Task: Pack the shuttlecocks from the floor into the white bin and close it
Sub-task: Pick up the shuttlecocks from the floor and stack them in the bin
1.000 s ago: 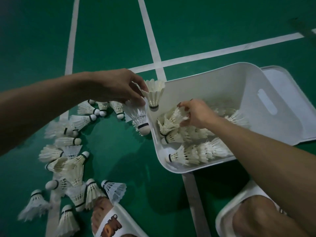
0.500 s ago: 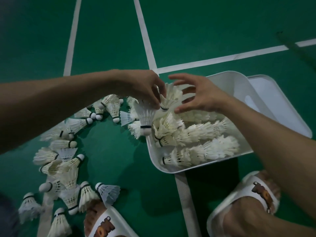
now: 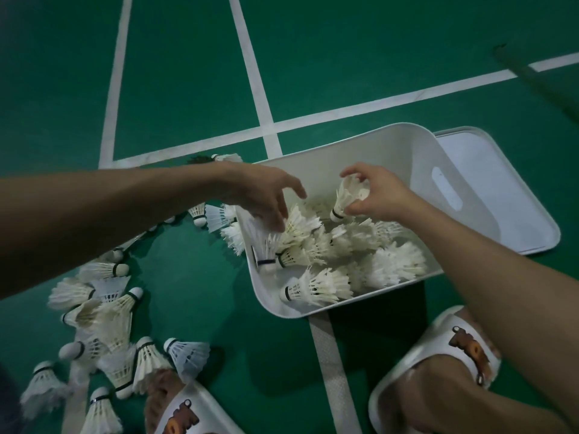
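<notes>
From the head view I see my right hand point(image 3: 372, 195) over the far part of the white bin point(image 3: 407, 145), fingers curled and pinching one shuttlecock point(image 3: 346, 197) by its feathers, cork down. My left hand point(image 3: 260, 195) hangs over the bin's left rim with fingers spread and gripping nothing, the tips touching or just above the packed shuttlecocks point(image 3: 329, 255); I cannot tell which. I judge the job about half done: a good pile lies inside, but many loose shuttlecocks point(image 3: 106, 311) remain on the floor point(image 3: 188, 89) in an arc left of the bin. The lid point(image 3: 501, 195) lies off, to the bin's right, so closing is not yet begun.
</notes>
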Tool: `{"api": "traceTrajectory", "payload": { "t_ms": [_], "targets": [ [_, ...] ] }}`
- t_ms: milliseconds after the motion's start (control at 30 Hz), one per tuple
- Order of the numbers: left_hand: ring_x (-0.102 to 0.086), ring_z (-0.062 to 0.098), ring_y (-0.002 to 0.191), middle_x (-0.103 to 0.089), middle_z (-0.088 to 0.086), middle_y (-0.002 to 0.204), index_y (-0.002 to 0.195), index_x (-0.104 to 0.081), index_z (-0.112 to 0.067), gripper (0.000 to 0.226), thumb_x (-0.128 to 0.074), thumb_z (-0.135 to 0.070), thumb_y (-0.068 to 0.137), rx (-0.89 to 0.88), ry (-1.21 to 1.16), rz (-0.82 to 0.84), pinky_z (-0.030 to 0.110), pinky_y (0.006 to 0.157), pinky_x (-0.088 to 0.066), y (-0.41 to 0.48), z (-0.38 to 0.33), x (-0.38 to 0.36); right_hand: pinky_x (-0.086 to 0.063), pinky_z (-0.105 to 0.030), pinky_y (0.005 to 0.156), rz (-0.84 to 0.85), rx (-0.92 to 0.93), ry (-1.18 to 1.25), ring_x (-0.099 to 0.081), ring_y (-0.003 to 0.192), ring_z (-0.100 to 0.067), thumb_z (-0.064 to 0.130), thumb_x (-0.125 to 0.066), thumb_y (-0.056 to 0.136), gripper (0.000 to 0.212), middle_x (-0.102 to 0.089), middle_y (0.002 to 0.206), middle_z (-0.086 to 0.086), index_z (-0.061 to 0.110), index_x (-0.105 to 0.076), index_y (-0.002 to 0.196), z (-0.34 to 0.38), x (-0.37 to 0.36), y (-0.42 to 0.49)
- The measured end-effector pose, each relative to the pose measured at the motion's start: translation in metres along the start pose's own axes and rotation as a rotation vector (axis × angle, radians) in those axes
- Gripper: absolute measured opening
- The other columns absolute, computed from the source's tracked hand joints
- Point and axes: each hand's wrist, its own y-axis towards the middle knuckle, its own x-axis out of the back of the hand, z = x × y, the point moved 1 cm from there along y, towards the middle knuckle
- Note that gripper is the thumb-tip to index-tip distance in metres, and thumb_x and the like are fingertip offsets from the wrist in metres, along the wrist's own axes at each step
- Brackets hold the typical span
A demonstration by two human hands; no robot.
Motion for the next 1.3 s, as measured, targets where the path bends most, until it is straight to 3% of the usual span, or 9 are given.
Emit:
{"api": "traceTrajectory", "payload": {
  "t_ms": [67, 167, 267, 400, 567, 800, 933, 1100, 1300],
  "targets": [
    [-0.064, 0.015, 0.092, -0.064, 0.006, 0.119, 0.146, -0.032, -0.027, 0.082, -0.074, -0.005, 0.079, 0.029, 0.056, 0.044, 0.022, 0.072, -0.054, 0.009, 0.004, -0.007, -0.052, -0.034, 0.081, -0.046, -0.006, 0.019, -0.057, 0.097, -0.022, 0.016, -0.083, 0.069, 0.063, -0.051, 0.11, 0.001, 0.028, -0.058, 0.126, -0.006, -0.007, 0.003],
    [-0.063, 0.011, 0.087, -0.063, 0.005, 0.12, 0.147, -0.031, -0.029, 0.084, -0.074, -0.007, 0.079, 0.061, 0.12, 0.056, 0.017, 0.065, -0.05, 0.021, 0.006, -0.015, -0.046, -0.023, 0.072, -0.029, 0.004, 0.093, -0.055, 0.096, -0.019, 0.019, -0.086, 0.069, 0.067, -0.052, 0.112, 0.001, 0.029, -0.057, 0.128, -0.003, -0.016, 0.009],
    [-0.061, 0.011, 0.083, -0.06, 0.006, 0.119, 0.147, -0.031, -0.029, 0.083, -0.073, -0.004, 0.079, 0.067, 0.1, 0.075, 0.015, 0.057, -0.05, 0.031, 0.004, -0.018, -0.047, -0.023, 0.072, -0.046, -0.032, 0.186, -0.057, 0.096, -0.016, 0.02, -0.087, 0.067, 0.069, -0.056, 0.112, 0.002, 0.025, -0.056, 0.128, 0.001, -0.022, 0.014],
    [-0.062, 0.014, 0.086, -0.062, 0.005, 0.113, 0.144, -0.037, -0.028, 0.08, -0.073, -0.002, 0.078, 0.061, 0.059, 0.098, 0.018, 0.06, -0.052, 0.039, 0.006, -0.019, -0.046, -0.02, 0.075, -0.01, -0.037, 0.09, -0.057, 0.101, -0.015, 0.023, -0.087, 0.067, 0.073, -0.059, 0.118, 0.001, 0.023, -0.053, 0.131, 0.003, -0.039, 0.016],
    [-0.062, 0.014, 0.089, -0.062, 0.004, 0.118, 0.141, -0.043, -0.025, 0.073, -0.073, -0.004, 0.078, 0.046, 0.01, 0.069, 0.019, 0.065, -0.052, 0.04, 0.01, -0.015, -0.051, -0.038, 0.095, 0.214, -0.088, 0.106, -0.061, 0.109, -0.02, 0.026, -0.087, 0.066, 0.086, -0.055, 0.136, -0.002, 0.02, -0.045, 0.141, 0.002, -0.048, 0.016],
    [-0.063, 0.016, 0.089, -0.061, 0.009, 0.122, 0.141, -0.042, -0.023, 0.073, -0.072, -0.002, 0.079, 0.048, -0.048, 0.049, 0.024, 0.072, -0.055, 0.033, 0.018, -0.012, -0.058, -0.041, 0.083, 0.197, -0.095, 0.217, -0.066, 0.096, -0.021, 0.012, -0.082, 0.071, 0.073, -0.061, 0.118, -0.008, 0.018, -0.05, 0.137, 0.006, -0.051, 0.018],
    [-0.066, 0.02, 0.088, -0.063, 0.01, 0.107, 0.133, -0.049, -0.017, 0.061, -0.072, -0.001, 0.078, 0.055, -0.127, 0.026, 0.019, 0.062, -0.056, 0.025, 0.018, -0.003, -0.059, -0.038, 0.081, 0.212, -0.092, 0.212, -0.065, 0.094, -0.019, 0.015, -0.084, 0.07, 0.074, -0.059, 0.119, -0.006, 0.018, -0.051, 0.136, 0.007, -0.048, 0.021],
    [-0.065, 0.017, 0.088, -0.065, 0.006, 0.105, 0.12, -0.057, -0.013, 0.046, -0.071, 0.0, 0.078, -0.045, -0.178, -0.063, 0.016, 0.06, -0.054, 0.019, 0.007, 0.009, -0.053, -0.033, 0.09, 0.125, -0.043, 0.177, -0.059, 0.106, -0.017, 0.025, -0.088, 0.063, 0.074, -0.06, 0.119, 0.001, 0.022, -0.056, 0.129, 0.015, -0.027, 0.015],
    [-0.066, 0.012, 0.091, -0.068, -0.004, 0.1, 0.109, -0.061, -0.014, 0.037, -0.075, -0.005, 0.076, -0.205, -0.163, -0.253, 0.021, 0.073, -0.054, 0.025, -0.022, 0.008, -0.056, -0.03, 0.086, 0.329, 0.043, 0.484, -0.066, 0.102, -0.015, 0.02, -0.085, 0.052, 0.081, -0.065, 0.113, 0.0, 0.022, -0.052, 0.125, 0.031, -0.003, -0.005]
  ]
}}
